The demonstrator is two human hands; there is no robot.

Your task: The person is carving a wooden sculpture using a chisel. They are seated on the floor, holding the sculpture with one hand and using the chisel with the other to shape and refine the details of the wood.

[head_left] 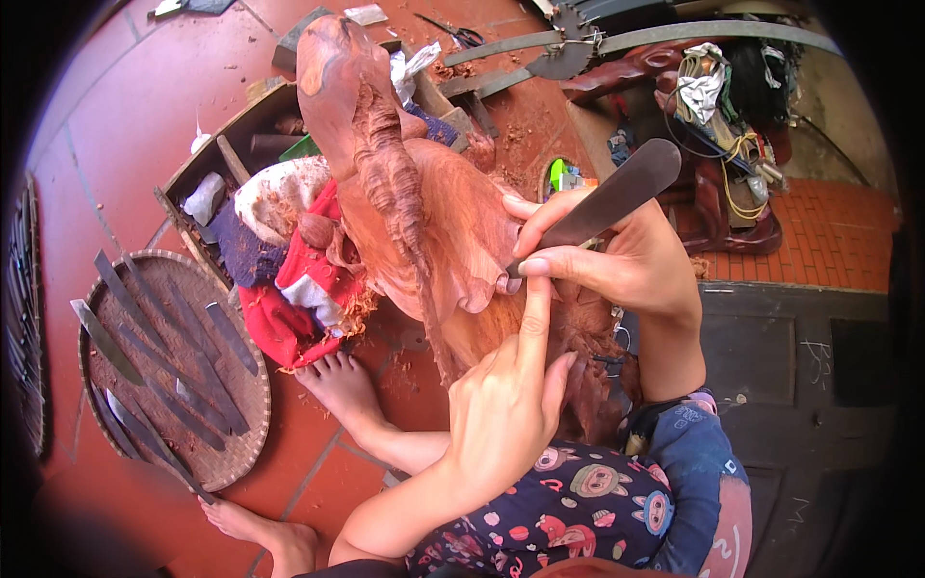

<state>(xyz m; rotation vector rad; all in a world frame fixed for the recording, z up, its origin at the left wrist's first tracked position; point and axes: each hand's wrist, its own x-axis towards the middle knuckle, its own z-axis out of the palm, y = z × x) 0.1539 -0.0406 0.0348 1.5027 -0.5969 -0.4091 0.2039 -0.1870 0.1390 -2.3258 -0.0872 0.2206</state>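
A large reddish-brown wood carving (438,207) rises in front of me, with a ropy twisted ridge down its middle and smooth flowing folds beside it. My right hand (641,260) is closed round a flat dark steel carving chisel (617,193), whose wide rounded end points up and to the right. The chisel's lower tip meets the curled edge of a fold, partly hidden by my fingers. From below, my left hand (501,409) reaches up with its index finger stretched to the tip, close to my right thumb. Its thumb stands apart and its other fingers are curled, gripping nothing visible.
At left, a round woven tray (252,424) holds several flat steel blades. A wooden box (231,159) and red, white and purple cloths (279,279) lie behind the carving. Wood shavings dot the red tiled floor (193,87). A dark panel (771,385) lies at right.
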